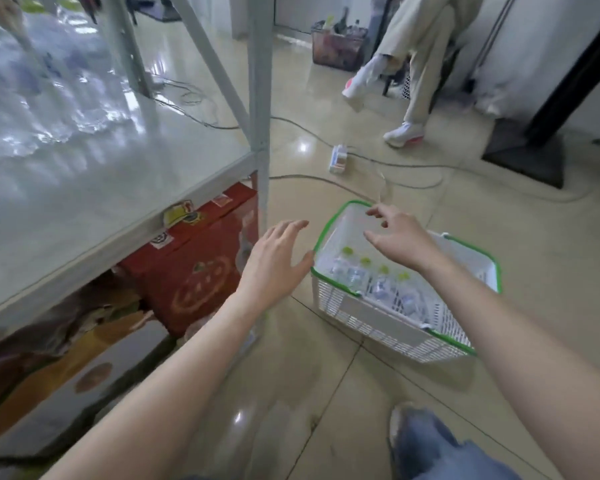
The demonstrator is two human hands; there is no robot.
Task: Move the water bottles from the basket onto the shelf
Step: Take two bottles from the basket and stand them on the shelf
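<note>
Two bare hands reach fwd over the floor, both empty w/ fingers spread. Left hand (276,258) hovers palm-down just left of the basket (368,318), between it and the shelf post (258,98); whether its thumb touches the rim can't be told. Right hand (400,239) hangs above the basket's far half, fingers loosely curled, gripping nothing. Basket is white plastic mesh w/ green rim, sitting on the glossy tile floor (326,386). Inside lie water bottles (378,282), clear w/ yellow-green caps, approx four caps showing in a row along the near side. Shelf (125,178) is a pale metal rack at left; its board carries blurred clear bottles or plastic-wrapped packs at upper left, rest of the board bare. Under it, a red carton (194,271) w/ stickers and a yellow-brown box (66,358). Farther out: power strip (338,159) w/ cables across the floor, and another person's legs (416,57) in beige trousers w/ white shoes. Blue-denim knee (430,445) at btm edge.
</note>
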